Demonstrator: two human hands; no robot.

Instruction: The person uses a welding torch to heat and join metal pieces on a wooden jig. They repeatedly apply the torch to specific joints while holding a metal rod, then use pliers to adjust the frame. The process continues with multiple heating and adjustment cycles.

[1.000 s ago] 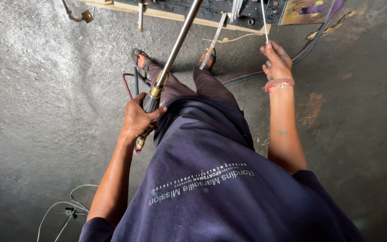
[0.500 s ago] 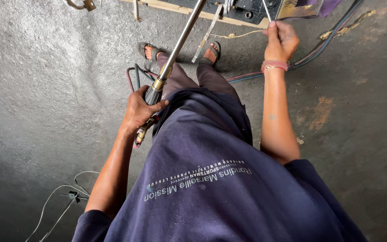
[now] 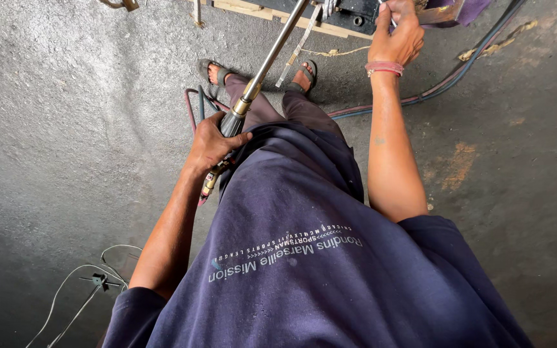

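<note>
At waist: left hand (image 3: 211, 143) fingers clamped round torch (image 3: 253, 93); right hand (image 3: 396, 35) fingers pinching rod (image 3: 392, 21).

The long metal torch (image 3: 262, 74) runs out past the top edge, so its tip is not seen. Its lower end hides under the left hand (image 3: 211, 143) and the shirt hem. The right hand (image 3: 396, 35) is cut by the top edge; the thin rod (image 3: 391, 19) in its fingers is too small to tell apart. The dark block (image 3: 362, 11) and the wooden board (image 3: 253, 9) are mostly out of frame. The hoses (image 3: 459, 74) vanish behind the legs and off the upper right corner.
</note>
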